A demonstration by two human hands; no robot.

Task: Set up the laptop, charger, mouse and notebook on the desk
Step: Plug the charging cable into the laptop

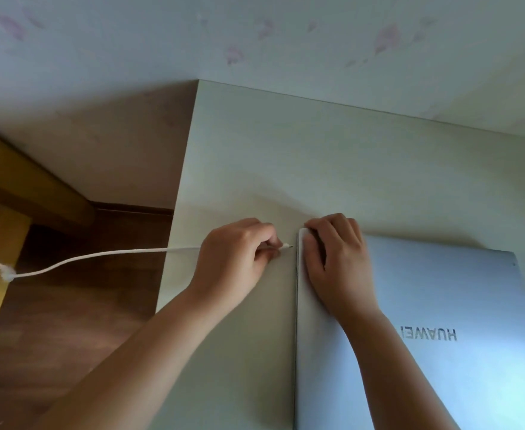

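Note:
A silver laptop (pixel 459 305) lies closed on the pale desk (pixel 286 156), its logo upside down to me. My right hand (pixel 337 262) rests flat on the laptop's far left corner, fingers curled over the edge. My left hand (pixel 239 256) pinches the plug end of a white charger cable (pixel 99 257), whose metal tip sits a short gap from the laptop's left side. The cable runs off the desk's left edge toward the floor. No mouse or notebook is in view.
The desk's left edge drops to a brown wooden floor (pixel 78 321). A yellow wooden piece of furniture (pixel 12 187) stands at the far left. A floral wallpapered wall (pixel 255 35) runs behind the desk.

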